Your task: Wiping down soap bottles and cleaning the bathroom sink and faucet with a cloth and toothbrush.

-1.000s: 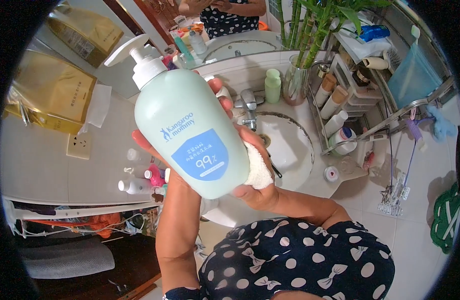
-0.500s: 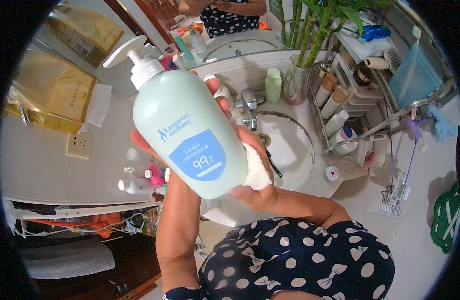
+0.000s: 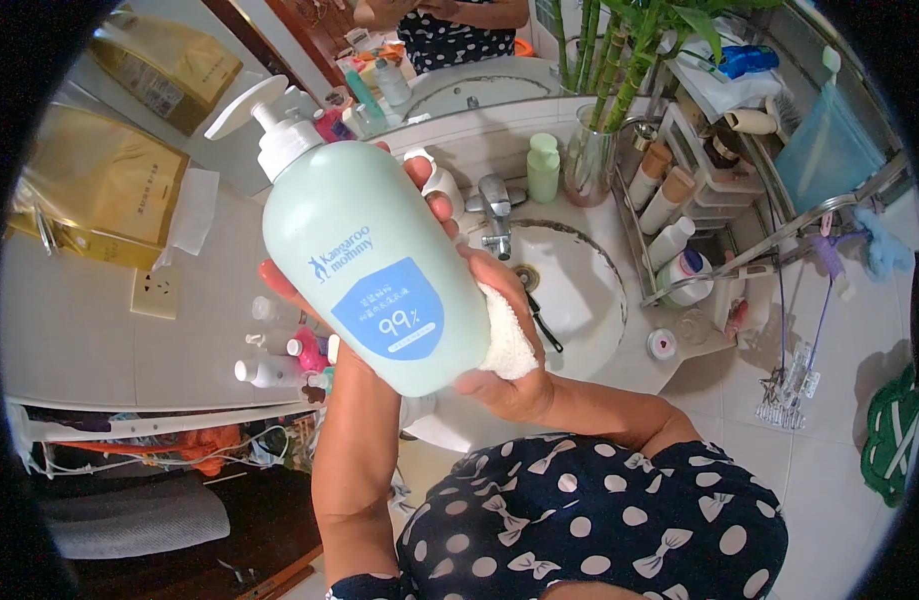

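A large pale green pump bottle (image 3: 369, 260) with a white pump and a blue label is held up close in front of me, tilted to the left. My left hand (image 3: 345, 372) grips it from behind and below, its thumb at the bottle's left side and its fingertips showing at the right. My right hand (image 3: 506, 388) presses a white cloth (image 3: 505, 338) against the bottle's lower right side.
Below is a white sink (image 3: 579, 300) with a chrome tap (image 3: 496, 212), a small green bottle (image 3: 542, 166) and a glass vase of bamboo (image 3: 589, 150). A metal rack (image 3: 679, 225) of bottles stands on the right. Small bottles (image 3: 269, 370), a wall socket (image 3: 157, 292) and gold bags (image 3: 99, 190) are on the left.
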The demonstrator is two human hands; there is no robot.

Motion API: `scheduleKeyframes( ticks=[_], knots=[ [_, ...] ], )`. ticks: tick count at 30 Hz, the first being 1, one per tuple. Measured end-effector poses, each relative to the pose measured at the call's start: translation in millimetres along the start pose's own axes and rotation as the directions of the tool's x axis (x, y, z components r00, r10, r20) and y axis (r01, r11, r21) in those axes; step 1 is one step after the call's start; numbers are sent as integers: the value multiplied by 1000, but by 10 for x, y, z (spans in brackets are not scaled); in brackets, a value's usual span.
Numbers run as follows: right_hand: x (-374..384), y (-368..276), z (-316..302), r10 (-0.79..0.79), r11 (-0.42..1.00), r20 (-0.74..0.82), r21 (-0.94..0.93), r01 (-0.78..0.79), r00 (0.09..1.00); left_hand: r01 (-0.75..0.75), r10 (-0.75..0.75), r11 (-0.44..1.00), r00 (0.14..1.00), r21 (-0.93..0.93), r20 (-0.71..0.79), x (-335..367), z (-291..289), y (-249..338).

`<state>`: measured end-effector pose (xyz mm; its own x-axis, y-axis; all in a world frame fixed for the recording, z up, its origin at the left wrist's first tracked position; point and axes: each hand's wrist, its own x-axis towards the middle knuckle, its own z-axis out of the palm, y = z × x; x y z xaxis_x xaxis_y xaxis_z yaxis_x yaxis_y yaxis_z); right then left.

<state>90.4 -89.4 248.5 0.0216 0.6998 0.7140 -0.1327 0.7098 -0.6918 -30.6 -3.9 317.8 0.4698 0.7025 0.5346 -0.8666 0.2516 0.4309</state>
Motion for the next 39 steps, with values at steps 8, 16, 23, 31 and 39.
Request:
scheduleKeyframes(
  ticks=[8, 16, 23, 31, 39],
  knots=[
    [-19, 31, -12, 10, 1000, -12, 28, -10, 1000, 14, -14, 1000, 1000, -12, 2, 17, -41, -28],
    [-5, -6, 14, 330, 858, -38, 429, -283, 943, 69, 73, 929, 930, 365, -361, -74, 102, 9],
    [-236, 562, -401, 682, 522, 4, 698, -490, 731, 415, -12, 703, 819, 578, -574, -562, -304, 127],
    [-709, 995, -395, 805, 442, 49, 616, -652, 591, 597, 134, 647, 522, 474, -842, -992, -493, -37],
    [-616, 1207, -76, 806, 526, 6, 451, -721, 592, 597, 258, 83, 761, 798, -596, -729, -608, 1131]
  ],
)
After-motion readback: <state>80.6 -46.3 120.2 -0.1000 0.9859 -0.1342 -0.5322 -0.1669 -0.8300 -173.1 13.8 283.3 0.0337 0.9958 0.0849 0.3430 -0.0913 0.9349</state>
